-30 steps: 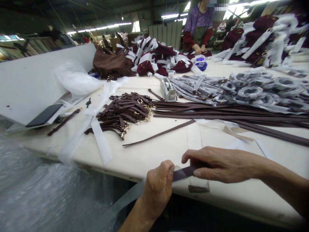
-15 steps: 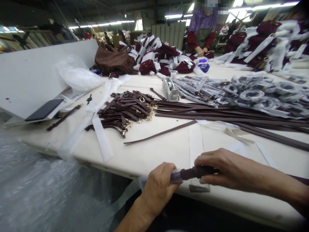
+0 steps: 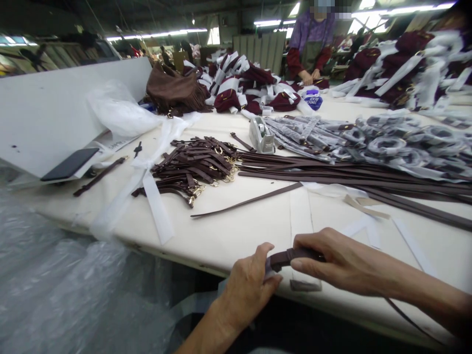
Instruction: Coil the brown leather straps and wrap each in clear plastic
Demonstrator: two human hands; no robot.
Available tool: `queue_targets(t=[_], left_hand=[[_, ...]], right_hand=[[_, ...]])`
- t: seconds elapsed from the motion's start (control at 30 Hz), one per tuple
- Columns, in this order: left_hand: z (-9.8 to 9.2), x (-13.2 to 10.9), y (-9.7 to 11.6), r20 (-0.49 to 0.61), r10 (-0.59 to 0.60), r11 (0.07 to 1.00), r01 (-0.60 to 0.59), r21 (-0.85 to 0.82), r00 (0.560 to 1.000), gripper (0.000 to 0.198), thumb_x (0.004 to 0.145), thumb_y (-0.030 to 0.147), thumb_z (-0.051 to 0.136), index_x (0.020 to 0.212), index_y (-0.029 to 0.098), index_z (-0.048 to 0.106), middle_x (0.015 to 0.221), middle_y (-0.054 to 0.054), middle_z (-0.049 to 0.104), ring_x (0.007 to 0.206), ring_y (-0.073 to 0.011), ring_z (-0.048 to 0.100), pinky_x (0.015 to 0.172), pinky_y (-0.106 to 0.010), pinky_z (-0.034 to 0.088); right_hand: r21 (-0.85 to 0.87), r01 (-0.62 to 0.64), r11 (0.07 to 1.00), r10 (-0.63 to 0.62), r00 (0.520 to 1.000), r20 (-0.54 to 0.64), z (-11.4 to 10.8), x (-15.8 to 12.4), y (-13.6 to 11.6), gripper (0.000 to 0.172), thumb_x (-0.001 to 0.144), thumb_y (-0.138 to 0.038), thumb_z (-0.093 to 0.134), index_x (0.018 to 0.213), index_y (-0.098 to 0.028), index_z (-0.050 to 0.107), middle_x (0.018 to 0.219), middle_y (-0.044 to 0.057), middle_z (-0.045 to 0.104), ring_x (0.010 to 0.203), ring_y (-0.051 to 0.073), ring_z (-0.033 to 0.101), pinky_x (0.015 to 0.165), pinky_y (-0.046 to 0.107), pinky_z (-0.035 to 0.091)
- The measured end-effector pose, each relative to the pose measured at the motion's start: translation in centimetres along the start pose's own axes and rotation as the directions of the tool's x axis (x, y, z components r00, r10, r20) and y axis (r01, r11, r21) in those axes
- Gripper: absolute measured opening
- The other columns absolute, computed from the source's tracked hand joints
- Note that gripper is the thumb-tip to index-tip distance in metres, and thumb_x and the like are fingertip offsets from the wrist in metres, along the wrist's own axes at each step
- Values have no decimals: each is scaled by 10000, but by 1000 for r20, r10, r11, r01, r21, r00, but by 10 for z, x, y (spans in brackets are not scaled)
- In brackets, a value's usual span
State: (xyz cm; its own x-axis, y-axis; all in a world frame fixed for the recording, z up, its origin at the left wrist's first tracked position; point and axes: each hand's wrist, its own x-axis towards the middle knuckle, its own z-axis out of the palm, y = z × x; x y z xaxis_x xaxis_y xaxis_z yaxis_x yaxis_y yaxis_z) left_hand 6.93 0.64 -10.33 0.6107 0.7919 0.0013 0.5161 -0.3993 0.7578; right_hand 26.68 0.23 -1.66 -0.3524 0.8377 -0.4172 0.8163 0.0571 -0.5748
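Between my two hands, at the table's front edge, is a dark brown leather strap (image 3: 283, 259). My left hand (image 3: 245, 282) is wrapped round its left end, where some clear plastic film covers it; the thumb is raised. My right hand (image 3: 334, 260) grips the strap further right, fingers above and thumb below. A thin dark length of strap (image 3: 409, 317) hangs below my right forearm. On the table beyond lies a single loose strap (image 3: 247, 200), and behind it a pile of short brown straps with gold clasps (image 3: 195, 164).
Long brown straps (image 3: 350, 174) and plastic-wrapped straps (image 3: 383, 145) lie to the right, by a tape dispenser (image 3: 262, 137). A fringed brown bag (image 3: 177, 91) and maroon bags (image 3: 226, 101) stand behind. Plastic sheeting (image 3: 66, 290) hangs at left. A co-worker (image 3: 311, 44) stands across the table.
My right hand has shifted slightly left, closer to my left hand. The strap between them now bends upward, and my left thumb has lifted. A strap length now shows hanging under my right forearm.
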Motion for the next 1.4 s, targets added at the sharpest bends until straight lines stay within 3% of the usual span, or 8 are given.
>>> queue_targets(t=[0.3, 0.4, 0.53, 0.67, 0.83, 1.07, 1.2, 1.4], left_hand=[[-16, 4, 2, 260, -40, 978, 91, -190, 965, 402, 696, 302, 695, 1041, 232, 503, 728, 59, 588, 598, -108, 508, 531, -196, 379], [-7, 2, 0, 148, -11, 998, 19, -55, 989, 515, 719, 250, 676, 1167, 216, 423, 868, 5, 641, 703, -157, 582, 650, -257, 456], [14, -2, -6, -82, 132, 972, -113, 205, 988, 656, 796, 184, 587, 1330, 149, 209, 900, -74, 648, 751, -205, 619, 682, -322, 500], [21, -1, -6, -146, 182, 956, -140, 259, 972, 697, 817, 174, 558, 1364, 154, 127, 910, -79, 635, 746, -197, 626, 681, -317, 509], [9, 6, 3, -36, -19, 1000, 20, 23, 999, 709, 744, 193, 638, 1326, 180, 235, 709, 30, 591, 578, -141, 563, 555, -239, 433], [-6, 15, 11, 293, -58, 964, 130, -233, 954, 808, 616, 266, 754, 1306, 224, 335, 624, 88, 518, 562, -103, 486, 504, -187, 327], [-5, 17, 12, 370, -14, 952, 126, -280, 929, 706, 649, 295, 726, 1270, 233, 395, 769, 34, 606, 670, -140, 548, 566, -210, 382], [-6, 11, 5, 357, 87, 951, 29, -307, 930, 863, 581, 289, 788, 1313, 237, 336, 956, -5, 606, 774, -149, 562, 655, -232, 422]], right_hand=[[16, 38, 999, -38, 999, -1, 2, -4, 5, 337, 856, -437, 460, 685, -158, 541, 548, -29, 481, 486, 75, 380, 449, 201, 242], [121, -64, 991, 62, 998, 18, -1, 1, 10, 439, 845, -516, 437, 617, -146, 505, 505, -26, 447, 465, 71, 363, 417, 186, 243], [329, -283, 901, 222, 952, 210, 5, 9, 19, 497, 835, -602, 373, 726, -148, 542, 500, -22, 480, 361, 52, 348, 337, 161, 254], [463, -367, 807, 253, 923, 291, 14, 10, 22, 485, 843, -603, 341, 770, -160, 523, 480, -54, 426, 299, 33, 262, 298, 159, 189], [332, -84, 939, 53, 993, 102, 16, 6, 24, 370, 847, -474, 455, 728, -136, 549, 551, -32, 469, 471, 64, 368, 432, 177, 261], [17, 179, 984, -179, 983, 29, 25, -6, 19, 150, 841, -297, 509, 795, -172, 578, 670, -9, 571, 567, 101, 502, 521, 199, 313], [-209, 223, 952, -226, 974, 9, 31, -10, 9, 124, 836, -265, 516, 856, -170, 593, 787, 36, 618, 619, 143, 559, 533, 229, 321], [57, 124, 991, -128, 989, 76, 15, -16, 15, 266, 890, -391, 441, 857, -174, 592, 705, 7, 614, 578, 113, 518, 519, 205, 335]])
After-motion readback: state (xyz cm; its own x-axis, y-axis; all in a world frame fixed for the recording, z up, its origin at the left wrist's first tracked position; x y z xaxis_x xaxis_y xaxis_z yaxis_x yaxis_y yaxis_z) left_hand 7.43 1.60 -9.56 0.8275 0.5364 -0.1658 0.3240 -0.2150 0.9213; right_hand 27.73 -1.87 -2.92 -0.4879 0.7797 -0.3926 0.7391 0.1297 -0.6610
